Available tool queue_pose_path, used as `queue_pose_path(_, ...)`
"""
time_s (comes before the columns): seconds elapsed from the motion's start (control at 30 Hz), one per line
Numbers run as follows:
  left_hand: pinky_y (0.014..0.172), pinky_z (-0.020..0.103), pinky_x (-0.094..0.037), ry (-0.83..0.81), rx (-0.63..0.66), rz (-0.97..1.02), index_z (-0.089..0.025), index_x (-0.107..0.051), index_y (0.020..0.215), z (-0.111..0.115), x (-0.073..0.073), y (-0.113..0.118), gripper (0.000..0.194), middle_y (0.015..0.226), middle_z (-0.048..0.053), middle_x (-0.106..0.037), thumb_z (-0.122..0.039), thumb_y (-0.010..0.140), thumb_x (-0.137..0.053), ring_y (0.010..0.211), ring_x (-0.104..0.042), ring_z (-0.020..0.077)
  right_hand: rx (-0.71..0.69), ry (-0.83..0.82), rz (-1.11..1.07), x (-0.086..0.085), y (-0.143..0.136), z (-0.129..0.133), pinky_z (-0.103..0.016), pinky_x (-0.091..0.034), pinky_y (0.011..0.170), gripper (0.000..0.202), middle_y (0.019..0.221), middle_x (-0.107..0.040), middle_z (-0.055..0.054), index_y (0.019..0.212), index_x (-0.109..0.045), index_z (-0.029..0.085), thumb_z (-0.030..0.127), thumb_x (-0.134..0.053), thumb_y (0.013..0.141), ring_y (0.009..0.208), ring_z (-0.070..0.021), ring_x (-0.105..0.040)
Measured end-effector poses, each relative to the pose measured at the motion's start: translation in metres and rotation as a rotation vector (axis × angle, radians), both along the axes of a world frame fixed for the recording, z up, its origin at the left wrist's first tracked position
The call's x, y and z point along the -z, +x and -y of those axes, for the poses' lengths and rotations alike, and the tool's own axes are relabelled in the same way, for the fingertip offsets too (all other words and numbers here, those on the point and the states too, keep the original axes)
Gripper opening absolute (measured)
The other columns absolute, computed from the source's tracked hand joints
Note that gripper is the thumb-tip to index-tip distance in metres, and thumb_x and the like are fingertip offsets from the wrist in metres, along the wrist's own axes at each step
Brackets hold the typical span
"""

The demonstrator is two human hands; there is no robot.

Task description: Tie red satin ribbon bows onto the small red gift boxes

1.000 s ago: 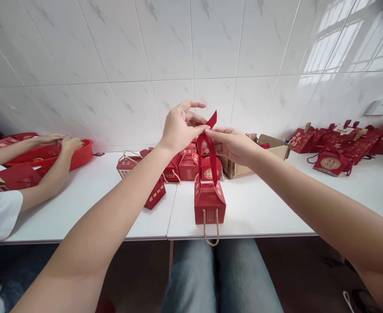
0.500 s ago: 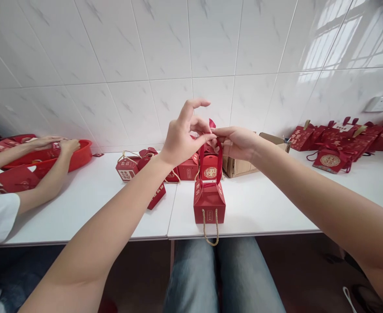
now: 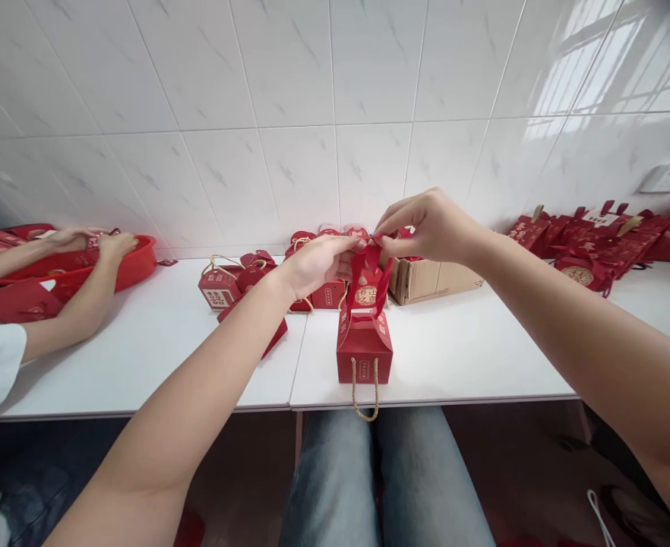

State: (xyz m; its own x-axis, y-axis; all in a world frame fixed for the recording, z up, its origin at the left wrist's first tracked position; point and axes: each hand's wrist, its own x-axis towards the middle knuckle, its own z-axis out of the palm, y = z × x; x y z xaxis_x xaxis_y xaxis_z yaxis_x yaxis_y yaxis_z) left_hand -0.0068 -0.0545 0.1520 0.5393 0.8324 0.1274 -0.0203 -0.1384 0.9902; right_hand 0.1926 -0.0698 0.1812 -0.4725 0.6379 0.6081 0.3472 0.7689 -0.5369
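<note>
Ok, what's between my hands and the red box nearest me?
The head view shows red ribbon, its two strands rising from the nearest box to your left hand and right hand. Another box shows behind.

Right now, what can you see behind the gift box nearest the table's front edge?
Between strands of red ribbon, part of another red box with a round gold emblem shows. Its lower part is covered by the gift box.

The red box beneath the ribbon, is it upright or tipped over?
Upright: the red box stands on the white table, sloping top uppermost, the ribbon rising from it.
</note>
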Motion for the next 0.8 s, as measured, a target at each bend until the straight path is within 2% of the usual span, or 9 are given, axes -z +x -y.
queue_pose_path(0.07,0.068,0.032,-0.053,-0.018,-0.016,0.020,-0.017,-0.066,0.076,0.003,-0.001,0.002,0.020,0.080,0.005,-0.068,-0.033,0.083,-0.058,0.066,-0.064,0.0150,-0.011,0.063,0.026,0.001,0.000,0.001,-0.028,-0.041,0.059,0.016,0.064,-0.061,0.000,0.053,-0.064,0.021,0.018,-0.065,0.068,0.067,-0.0136,-0.054)
queue_pose_path(0.2,0.067,0.032,-0.053,-0.011,-0.082,-0.002,-0.016,-0.069,0.079,0.006,-0.003,0.003,0.006,0.077,0.005,-0.068,-0.019,0.076,-0.065,0.067,-0.064,0.0148,-0.044,0.141,0.122,0.004,0.000,-0.001,-0.033,-0.044,0.071,0.015,0.071,-0.062,-0.001,0.055,-0.064,0.023,0.027,-0.069,0.068,0.076,-0.0174,-0.057)
queue_pose_path(0.37,0.074,0.035,-0.053,0.029,0.002,-0.021,-0.017,-0.071,0.082,0.007,-0.004,0.001,0.018,0.076,0.004,-0.069,-0.006,0.067,-0.068,0.070,-0.066,0.0155,-0.086,0.143,0.113,0.009,0.002,-0.007,-0.038,-0.046,0.082,0.018,0.073,-0.061,-0.001,0.059,-0.064,0.026,0.035,-0.069,0.074,0.084,-0.0191,-0.058)
queue_pose_path(0.5,0.074,0.032,-0.054,0.022,-0.057,0.016,-0.017,-0.071,0.084,0.006,-0.001,0.001,0.020,0.085,0.005,-0.069,-0.008,0.067,-0.071,0.075,-0.066,0.0144,-0.035,0.221,0.159,0.014,0.003,-0.008,-0.038,-0.044,0.084,0.013,0.080,-0.064,-0.002,0.065,-0.068,0.026,0.035,-0.069,0.074,0.085,-0.0190,-0.058)
queue_pose_path(0.6,0.075,0.031,-0.054,0.120,-0.148,0.067,-0.015,-0.069,0.084,0.002,0.000,0.002,0.018,0.088,0.006,-0.070,-0.011,0.067,-0.072,0.079,-0.067,0.0153,0.047,0.250,0.057,0.018,0.002,-0.005,-0.035,-0.045,0.077,0.014,0.087,-0.066,-0.003,0.068,-0.069,0.024,0.035,-0.066,0.076,0.082,-0.0184,-0.058)
queue_pose_path(0.67,0.076,0.031,-0.055,0.236,-0.219,0.094,-0.015,-0.067,0.088,0.001,-0.001,0.004,0.020,0.086,0.006,-0.070,-0.013,0.069,-0.072,0.080,-0.067,0.0155,0.073,0.178,-0.104,0.023,-0.001,-0.003,-0.032,-0.045,0.073,0.021,0.086,-0.065,-0.004,0.066,-0.068,0.022,0.036,-0.062,0.079,0.081,-0.0175,-0.058)
queue_pose_path(0.8,0.074,0.029,-0.053,0.584,-0.425,-0.007,-0.017,-0.060,0.097,0.003,-0.007,0.004,0.030,0.075,0.001,-0.068,-0.012,0.069,-0.070,0.074,-0.065,0.0136,0.014,-0.180,-0.364,0.038,-0.006,-0.006,-0.028,-0.043,0.065,0.032,0.070,-0.062,-0.001,0.058,-0.063,0.019,0.041,-0.059,0.082,0.071,-0.0139,-0.057)
